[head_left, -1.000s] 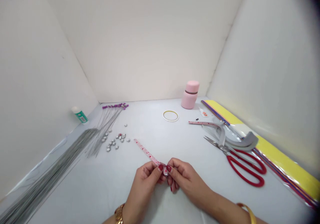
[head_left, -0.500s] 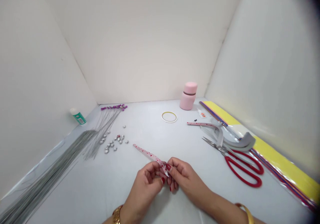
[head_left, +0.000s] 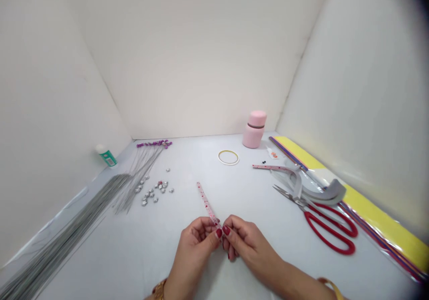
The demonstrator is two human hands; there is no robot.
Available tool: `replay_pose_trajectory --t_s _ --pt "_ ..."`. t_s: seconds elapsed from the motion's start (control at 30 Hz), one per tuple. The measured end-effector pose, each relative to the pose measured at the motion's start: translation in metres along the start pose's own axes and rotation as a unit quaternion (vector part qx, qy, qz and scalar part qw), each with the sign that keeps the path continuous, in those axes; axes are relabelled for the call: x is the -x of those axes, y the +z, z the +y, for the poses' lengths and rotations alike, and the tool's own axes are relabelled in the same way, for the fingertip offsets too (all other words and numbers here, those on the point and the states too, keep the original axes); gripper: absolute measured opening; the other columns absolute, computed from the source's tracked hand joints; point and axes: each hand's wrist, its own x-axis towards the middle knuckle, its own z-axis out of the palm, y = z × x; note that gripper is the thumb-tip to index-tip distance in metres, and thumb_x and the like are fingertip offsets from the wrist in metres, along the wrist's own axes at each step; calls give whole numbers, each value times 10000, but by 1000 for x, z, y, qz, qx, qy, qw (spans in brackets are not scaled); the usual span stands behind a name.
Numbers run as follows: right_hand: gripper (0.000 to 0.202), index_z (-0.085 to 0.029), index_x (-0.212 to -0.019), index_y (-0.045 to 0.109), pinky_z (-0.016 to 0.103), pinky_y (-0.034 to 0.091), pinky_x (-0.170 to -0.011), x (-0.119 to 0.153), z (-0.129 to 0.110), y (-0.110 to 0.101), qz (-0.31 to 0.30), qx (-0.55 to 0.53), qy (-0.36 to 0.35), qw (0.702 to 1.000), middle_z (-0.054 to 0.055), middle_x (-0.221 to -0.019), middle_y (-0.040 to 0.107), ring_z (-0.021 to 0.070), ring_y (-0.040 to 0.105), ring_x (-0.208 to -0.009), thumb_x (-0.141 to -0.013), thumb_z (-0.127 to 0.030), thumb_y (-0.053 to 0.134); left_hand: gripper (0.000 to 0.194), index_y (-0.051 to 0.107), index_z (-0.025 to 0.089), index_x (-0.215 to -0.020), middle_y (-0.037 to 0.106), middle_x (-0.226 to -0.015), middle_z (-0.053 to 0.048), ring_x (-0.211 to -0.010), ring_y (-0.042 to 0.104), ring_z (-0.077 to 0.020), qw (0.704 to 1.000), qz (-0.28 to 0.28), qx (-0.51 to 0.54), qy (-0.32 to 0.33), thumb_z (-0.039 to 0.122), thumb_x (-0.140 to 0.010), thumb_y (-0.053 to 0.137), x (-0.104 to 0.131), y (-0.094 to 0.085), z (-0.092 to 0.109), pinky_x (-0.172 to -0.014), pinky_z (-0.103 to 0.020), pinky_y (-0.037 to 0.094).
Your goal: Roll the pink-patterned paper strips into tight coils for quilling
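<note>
We see a narrow patterned strip [head_left: 205,201], whitish and scattered with small red and pink marks, flat and thin like paper or ribbon; it slants up from the hands toward the far left, its free end just above or on the smooth pale tabletop [head_left: 187,170], we cannot tell which. To its left we make out small puffy silver stars [head_left: 150,195], shiny and faceted, one among them reddish, beside a bundle of thin grey wires [head_left: 80,220]; farther back, purple pieces [head_left: 154,144] top more wire stems. On the right we find slim-bladed scissors with red looped handles [head_left: 306,215], touching curled grey strips [head_left: 331,193], next to a glossy yellow packet [head_left: 368,215]. At the back stand a matt pink bottle [head_left: 254,135] and, lying flat before it, a thin white ring [head_left: 229,163]. The left hand [head_left: 196,244] pinches the strip near its lower end between thumb and forefinger, the other fingers curled loosely beneath. The right hand [head_left: 250,242] has thumb and forefinger closed together at that same end, the strip's tip hidden between them. We see both thumbs uppermost, red nails nearly meeting, wrists low and forearms coming in from either side of the bottom edge.
</note>
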Motion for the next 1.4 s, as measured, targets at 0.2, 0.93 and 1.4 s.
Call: replay_pose_trajectory --t_s 0.2,0.93,1.4 --pt "217 -170 -730 462 201 383 -496 0 0 0 5 38 -16 999 -32 -621 506 76 486 -485 -875 -324 413 73 592 112 -706 621 -620 -45 -576 547 -132 999 -27 -25 10 178 -724 615 1 -2 4 -580 -252 400" --pt "234 -167 -714 492 166 311 -400 -5 -2 1 9 58 -26 998 -49 -562 486 62 464 -400 -842 -353 432 176 580 131 -853 632 -701 -62 -635 586 -179 993 -56 -48 92 266 -743 606 -1 -2 2 -618 -296 435" --pt "110 -173 -660 512 183 355 -448 -10 -18 3 34 153 -38 987 -64 -489 481 89 469 -434 -735 -103 474 157 614 139 -743 603 -645 -21 -591 525 -124 991 6 -93 94 286 -691 636 -3 -11 0 -563 -213 394"
